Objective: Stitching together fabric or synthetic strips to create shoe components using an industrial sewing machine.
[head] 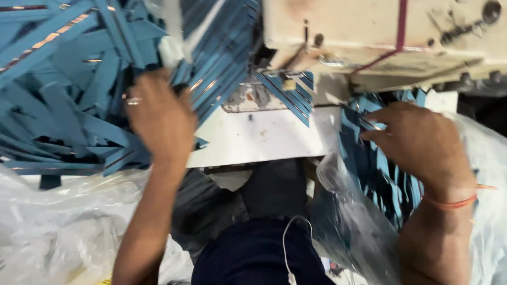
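My left hand (158, 119), a ring on one finger, reaches into a big heap of blue fabric strips (63, 89) on the left of the white table (264, 137); its fingers curl in among the strips. My right hand (417, 142), an orange thread around the wrist, pinches blue strips from a second bundle (380, 174) hanging at the table's right edge. A few blue strips (290, 92) lie under the foot of the cream sewing machine (380, 37) between the hands.
Clear plastic bags lie at the lower left (53, 227) and around the right bundle (348, 221). My dark-clothed lap (253, 248) with a white cable (288, 248) fills the bottom middle. A red thread crosses the machine head.
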